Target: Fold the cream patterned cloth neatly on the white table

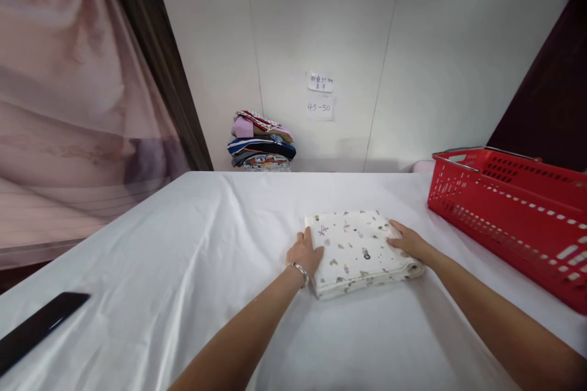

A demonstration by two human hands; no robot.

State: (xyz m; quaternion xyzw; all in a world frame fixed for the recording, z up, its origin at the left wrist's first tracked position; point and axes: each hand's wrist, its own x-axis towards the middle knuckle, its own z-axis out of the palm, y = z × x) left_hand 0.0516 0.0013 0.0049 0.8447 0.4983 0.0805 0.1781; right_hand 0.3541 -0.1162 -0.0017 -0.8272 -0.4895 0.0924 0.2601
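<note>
White table (183, 269) — both hands flank folded cloth (358, 250).

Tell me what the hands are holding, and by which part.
Neither hand grips anything. The left hand lies flat on the left edge of the folded printed cloth, the right hand on its right edge; the cloth lies on the table.

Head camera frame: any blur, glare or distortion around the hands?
Head view: soft, even light, faint shadows, no harsh glare on the table cover. Head view: left hand and right hand on the folded cloth are sharp. Head view: wide-angle stretch warps the red basket and curtain at the edges; wall notes barely legible.
</note>
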